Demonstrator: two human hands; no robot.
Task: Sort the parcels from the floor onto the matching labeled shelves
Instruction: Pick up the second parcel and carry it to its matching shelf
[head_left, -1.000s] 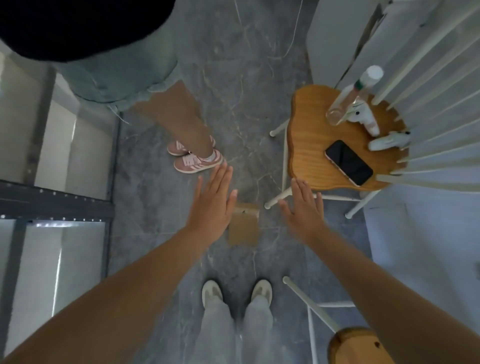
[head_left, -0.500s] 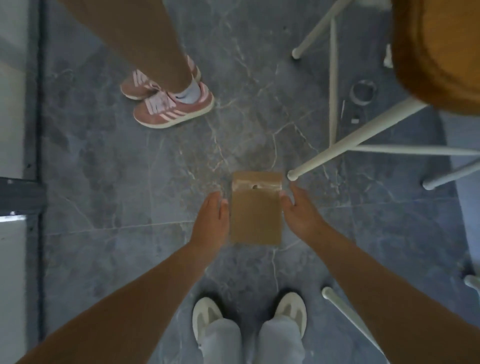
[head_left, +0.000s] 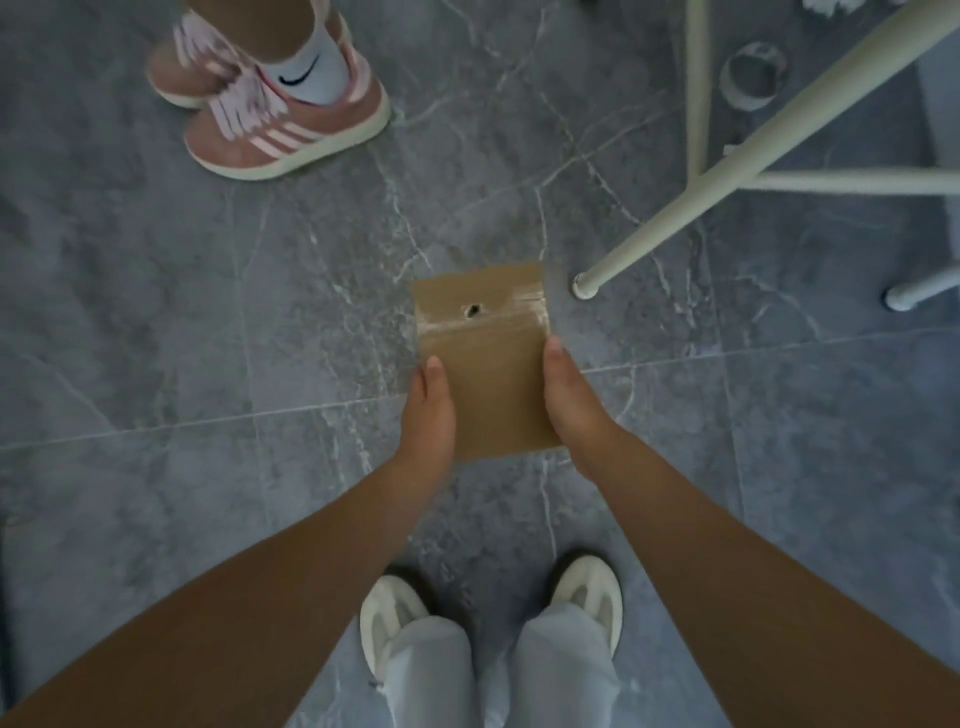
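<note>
Change: my left hand (head_left: 428, 410) and right hand (head_left: 569, 402), apart a moment ago, are now pinching the parcel (head_left: 485, 364) by its edges | Meaning: pickup is starting, shelving still ahead.

A flat brown parcel (head_left: 485, 374) with a strip of clear tape and a small hole near its top sits between two hands over the grey marble floor (head_left: 156, 322). The left hand (head_left: 428, 415) presses its left edge, the right hand (head_left: 571, 410) its right edge, thumbs on top. White shoes (head_left: 389, 621) show below. Another person's pink sneakers (head_left: 283, 130) stand at upper left. A white stool leg (head_left: 727, 171) ends just beside the parcel, with a tape roll (head_left: 753, 75) beyond it.
</note>
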